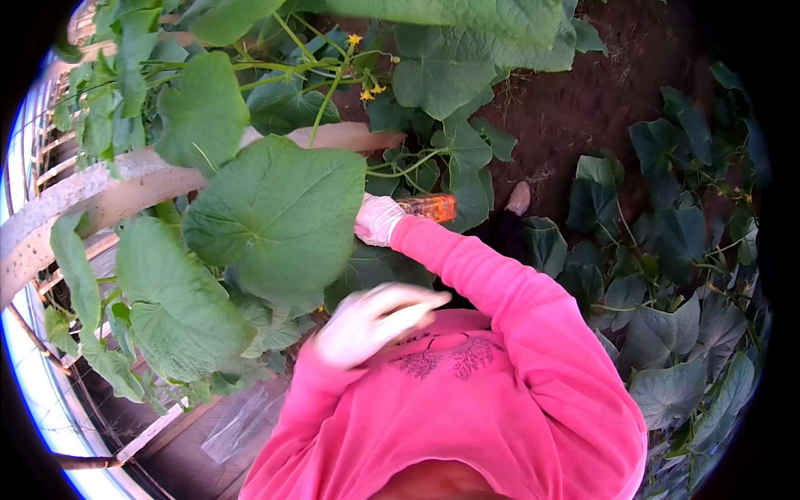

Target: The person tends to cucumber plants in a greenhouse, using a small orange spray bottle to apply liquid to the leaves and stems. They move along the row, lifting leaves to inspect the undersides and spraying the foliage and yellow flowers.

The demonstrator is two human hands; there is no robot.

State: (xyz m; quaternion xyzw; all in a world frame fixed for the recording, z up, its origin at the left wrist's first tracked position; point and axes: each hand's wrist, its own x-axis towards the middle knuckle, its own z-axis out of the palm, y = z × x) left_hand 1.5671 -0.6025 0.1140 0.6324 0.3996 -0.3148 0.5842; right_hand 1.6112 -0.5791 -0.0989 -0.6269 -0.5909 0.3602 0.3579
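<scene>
My left hand (378,322), in a whitish glove and blurred, is raised before my chest. Its fingers point right with a gap between them, and nothing shows in it. Higher up, my right hand (378,219), gloved too, reaches in beside a large green leaf (275,215) that hides its fingertips. An orange, see-through object (431,207) lies against the right hand near the wrist; whether the hand grips it is unclear. Yellow flowers (354,40) and green stems (325,106) of a cucumber-like vine stand above the hands.
A pale curved beam (144,178) crosses the left side behind the leaves. Brown soil (562,119) runs at the upper right, with more leafy plants (662,325) along the right edge. A clear plastic sheet (240,422) lies at the lower left near a wooden strip (153,431).
</scene>
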